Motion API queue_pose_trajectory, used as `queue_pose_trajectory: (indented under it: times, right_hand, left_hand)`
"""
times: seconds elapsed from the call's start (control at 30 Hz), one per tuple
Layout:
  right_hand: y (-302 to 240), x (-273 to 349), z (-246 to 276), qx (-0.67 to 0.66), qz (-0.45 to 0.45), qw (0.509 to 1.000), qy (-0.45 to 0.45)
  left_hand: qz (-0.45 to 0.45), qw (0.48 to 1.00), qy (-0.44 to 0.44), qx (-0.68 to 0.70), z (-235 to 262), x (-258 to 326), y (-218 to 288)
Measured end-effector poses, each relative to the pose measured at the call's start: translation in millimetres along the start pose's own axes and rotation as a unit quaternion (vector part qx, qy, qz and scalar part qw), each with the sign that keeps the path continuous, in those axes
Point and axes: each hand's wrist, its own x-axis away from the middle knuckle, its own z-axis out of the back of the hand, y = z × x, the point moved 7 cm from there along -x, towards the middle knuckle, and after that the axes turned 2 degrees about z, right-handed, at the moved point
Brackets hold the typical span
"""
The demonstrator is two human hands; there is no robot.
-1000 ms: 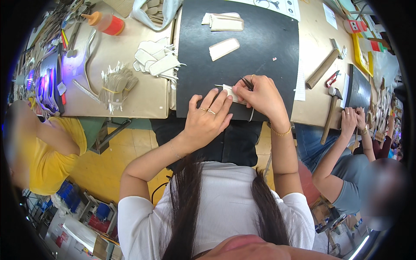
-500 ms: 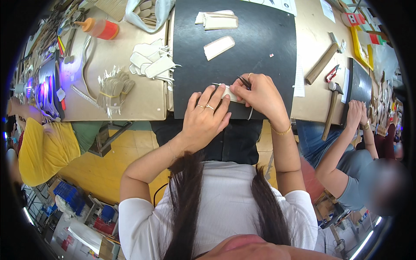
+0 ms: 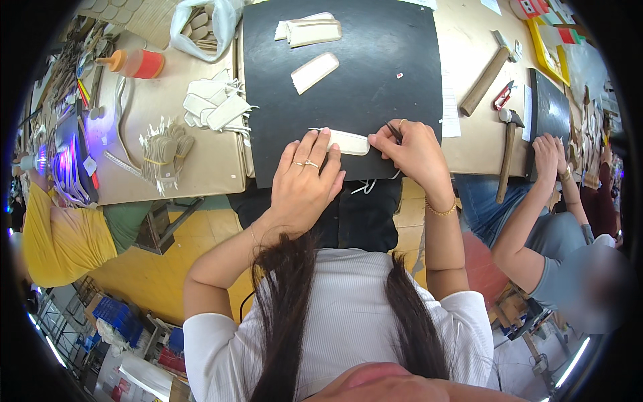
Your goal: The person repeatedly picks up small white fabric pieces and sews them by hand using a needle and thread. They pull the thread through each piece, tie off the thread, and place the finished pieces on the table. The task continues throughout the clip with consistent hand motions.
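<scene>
On a black board [image 3: 345, 74] in front of me lies a flat cream strap piece [image 3: 351, 143] with a rounded right end. My left hand [image 3: 306, 167] rests flat over its left end, fingers stretched out; a thin pale bit pokes out beyond the fingertips. With thumb and forefinger my right hand [image 3: 416, 153] touches the rounded end. Slim black tweezers [image 3: 394, 130] are tucked in that same hand, points up and left. White threads [image 3: 364, 187] hang over the board's near edge. Farther up lie a single cream piece [image 3: 315, 72] and a small stack of similar pieces [image 3: 313, 31].
Left of the board are loose cream pieces [image 3: 218, 102], a banded bundle [image 3: 163, 153], an orange-capped bottle [image 3: 142, 64] and a plastic bag [image 3: 201, 32]. To the right lie a mallet [image 3: 483, 82], red snips [image 3: 504, 96] and a hammer [image 3: 509, 151]. People sit on both sides.
My right hand has moved right along the cream piece to its rounded end, uncovering more of it. My left hand stays over the left end. The whole view has shifted slightly.
</scene>
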Motion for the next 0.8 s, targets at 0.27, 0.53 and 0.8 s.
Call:
queue_pose_trajectory:
  times: [0.27, 0.53, 0.8]
  right_hand:
    - [-4, 0, -2, 0.055, 0.031, 0.998, 0.022]
    - [-13, 29, -3, 0.085, 0.177, 0.97, 0.145]
    - [-1, 61, -17, 0.115, 0.247, 0.943, 0.188]
  left_hand:
    - [-0.003, 1.0, -0.026, -0.009, 2, -7, 3]
    - [-0.03, 0.989, -0.126, -0.077, -5, -24, 12]
    - [-0.039, 0.99, -0.119, -0.061, -8, -27, 14]
